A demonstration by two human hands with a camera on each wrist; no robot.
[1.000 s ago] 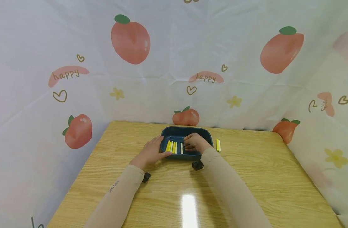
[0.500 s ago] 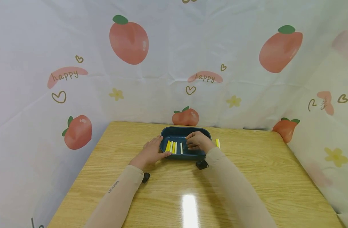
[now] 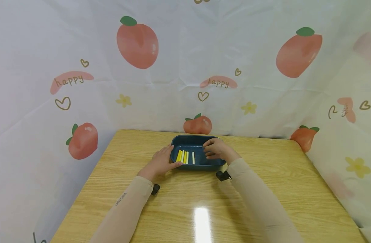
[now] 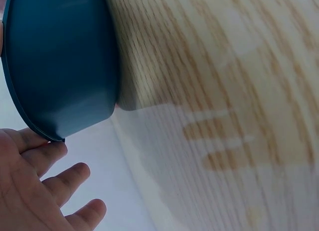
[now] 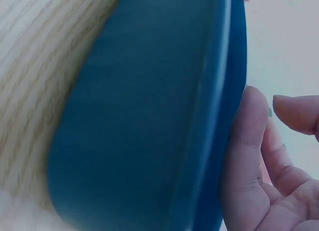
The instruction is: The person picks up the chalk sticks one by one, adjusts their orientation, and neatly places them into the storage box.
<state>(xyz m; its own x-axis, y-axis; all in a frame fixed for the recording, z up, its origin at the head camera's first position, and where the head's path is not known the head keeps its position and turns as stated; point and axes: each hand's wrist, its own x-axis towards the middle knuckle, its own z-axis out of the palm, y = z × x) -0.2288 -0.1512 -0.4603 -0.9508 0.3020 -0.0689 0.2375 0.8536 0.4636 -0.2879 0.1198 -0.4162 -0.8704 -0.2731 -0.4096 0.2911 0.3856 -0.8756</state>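
Note:
In the head view, a dark blue rectangular tray [image 3: 200, 167] stands on the table. Several yellow and white chalk sticks [image 3: 182, 157] lie side by side at its left end. A single white chalk stick [image 3: 193, 158] lies apart, right of that row. My left hand [image 3: 162, 161] straddles the tray's left corner, its thumb along the near rim and its fingers touching the left end, fairly straight. My right hand [image 3: 218, 149] is over the tray's right end. Its fingers are loosely bent, with the thumb [image 5: 299, 114] apart in the right wrist view, and no object shows between them.
The wooden table [image 3: 173, 202] extends around the tray. Behind it hangs a white cloth [image 3: 173, 50] printed with peaches. A black wrist camera [image 3: 223, 175] sits under the right wrist, near the tray's front right corner.
My right hand has moved rightwards within the tray, away from the single white chalk stick. The two chalk sticks on the table at right are now hidden behind it. The left hand stays put.

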